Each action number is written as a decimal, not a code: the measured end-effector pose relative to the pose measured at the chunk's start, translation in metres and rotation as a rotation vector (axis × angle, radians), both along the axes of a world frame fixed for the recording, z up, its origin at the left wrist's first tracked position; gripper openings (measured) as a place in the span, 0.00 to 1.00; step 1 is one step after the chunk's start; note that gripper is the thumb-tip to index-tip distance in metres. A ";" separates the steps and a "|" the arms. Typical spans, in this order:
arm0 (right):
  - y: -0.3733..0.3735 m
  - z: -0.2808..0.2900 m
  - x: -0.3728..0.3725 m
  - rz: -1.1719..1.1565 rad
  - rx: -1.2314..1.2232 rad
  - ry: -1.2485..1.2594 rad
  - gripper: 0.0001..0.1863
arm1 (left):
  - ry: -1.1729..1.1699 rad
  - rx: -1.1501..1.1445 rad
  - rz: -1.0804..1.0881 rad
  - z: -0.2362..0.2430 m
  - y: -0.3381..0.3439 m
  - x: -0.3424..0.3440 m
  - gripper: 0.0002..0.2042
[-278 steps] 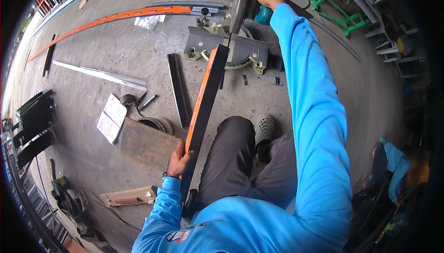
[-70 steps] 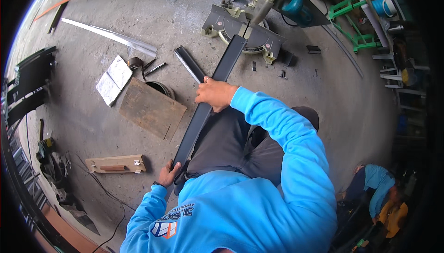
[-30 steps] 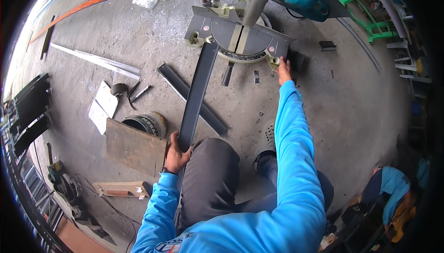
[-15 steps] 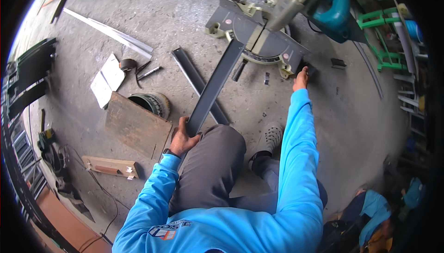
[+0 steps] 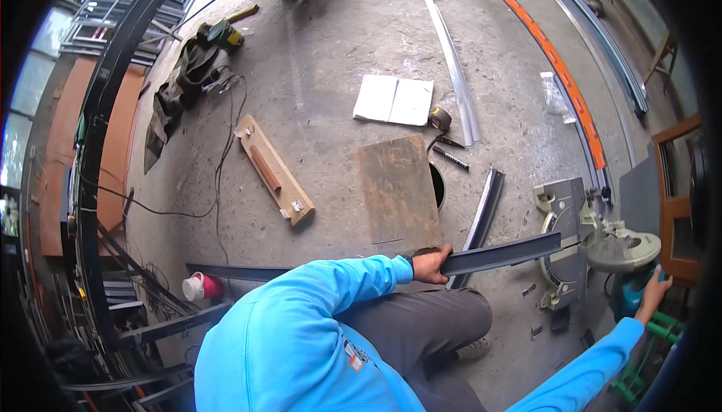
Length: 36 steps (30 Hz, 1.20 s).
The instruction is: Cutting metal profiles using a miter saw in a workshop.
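Observation:
My left hand (image 5: pixel 431 265) is closed around a long dark grey metal channel bar (image 5: pixel 500 255), just above my bent knee. The bar's far end lies on the table of a miter saw (image 5: pixel 568 212); its other length extends left behind my arm. My right hand (image 5: pixel 653 295) is at the far right, beside the saw's teal handle and motor housing (image 5: pixel 629 291). Its fingers look stretched and apart; whether they touch the handle I cannot tell. A second, shorter metal channel (image 5: pixel 485 205) lies on the floor, passing under the held bar.
A wooden board (image 5: pixel 402 194) partly covers a round container. Near it are an open notebook (image 5: pixel 393 100), a tape measure (image 5: pixel 439 118) and a marker (image 5: pixel 451 158). A plank (image 5: pixel 274 170), a red-and-white pot (image 5: pixel 201 286), cables and long orange and silver strips (image 5: pixel 538 39) surround the workspace.
The view has swung left, bringing the left side of the floor and racks in. My right hand has moved from beside the saw's base to its teal handle. My left hand keeps holding the bar.

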State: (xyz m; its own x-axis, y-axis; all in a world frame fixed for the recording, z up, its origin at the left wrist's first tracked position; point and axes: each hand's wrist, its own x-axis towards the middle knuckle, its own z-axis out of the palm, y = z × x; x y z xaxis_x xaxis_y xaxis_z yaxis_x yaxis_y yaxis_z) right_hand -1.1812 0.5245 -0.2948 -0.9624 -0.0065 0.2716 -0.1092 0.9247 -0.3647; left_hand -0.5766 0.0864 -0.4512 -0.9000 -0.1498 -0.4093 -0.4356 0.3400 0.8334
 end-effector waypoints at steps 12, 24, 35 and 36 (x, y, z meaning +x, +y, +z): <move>-0.236 0.017 0.296 -0.114 0.053 0.054 0.73 | -0.044 -0.049 0.088 -0.003 -0.027 -0.014 0.37; -0.146 0.094 0.179 -0.125 0.019 0.009 0.72 | 0.071 -0.219 -0.040 0.026 0.021 -0.037 0.36; -0.151 0.146 0.136 -0.194 -0.329 -0.186 0.66 | 0.041 -0.296 -0.077 0.054 0.026 -0.072 0.36; -0.152 0.146 0.135 -0.192 -0.334 -0.185 0.66 | 0.062 -0.297 -0.079 0.053 0.026 -0.071 0.35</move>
